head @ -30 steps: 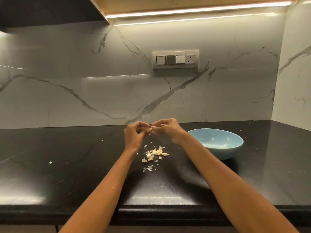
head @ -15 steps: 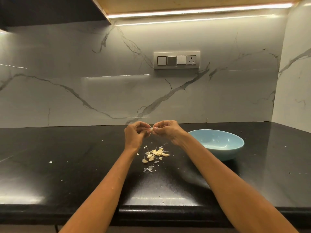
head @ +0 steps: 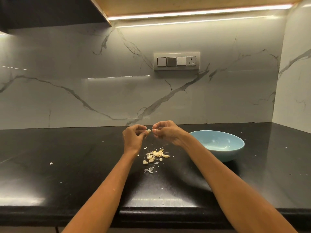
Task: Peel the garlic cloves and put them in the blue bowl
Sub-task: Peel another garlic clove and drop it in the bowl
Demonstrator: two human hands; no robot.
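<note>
Meanwhile, a clove is pinched by the left hand; the right hand is curled beside it, its grasp unclear, near the bowl.

Black polished table; white marble-veined backsplash; wall switch plate with three switches and one socket; lit light strip beneath dark overhead cabinet.

Black countertop with garlic cloves, skin scraps, blue bowl.
</note>
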